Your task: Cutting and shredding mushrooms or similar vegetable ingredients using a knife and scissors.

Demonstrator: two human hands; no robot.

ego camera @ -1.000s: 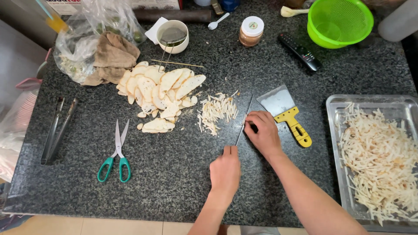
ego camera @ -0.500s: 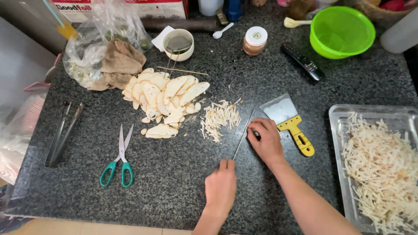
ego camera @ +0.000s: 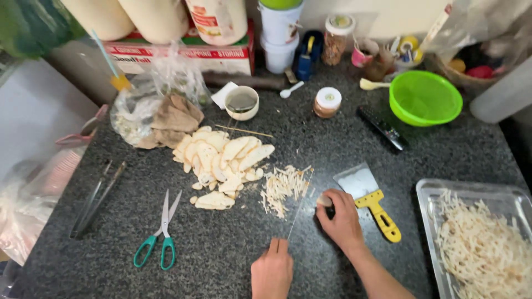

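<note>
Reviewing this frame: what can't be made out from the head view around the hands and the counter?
- Thin knife blade: seen edge-on, so its width is unreadable; its handle is hidden inside the right hand.
- Left hand: cut off by the bottom edge; whether its fingertip presses the blade tip is unclear.
- Metal tray of pale shredded strips: cropped by the right and bottom edges.
- Clear plastic bag with brown contents: glare and folds hide what it holds.

A dark speckled stone countertop (ego camera: 166,277) runs back to a pale wall (ego camera: 382,16) under even indoor light.
</note>
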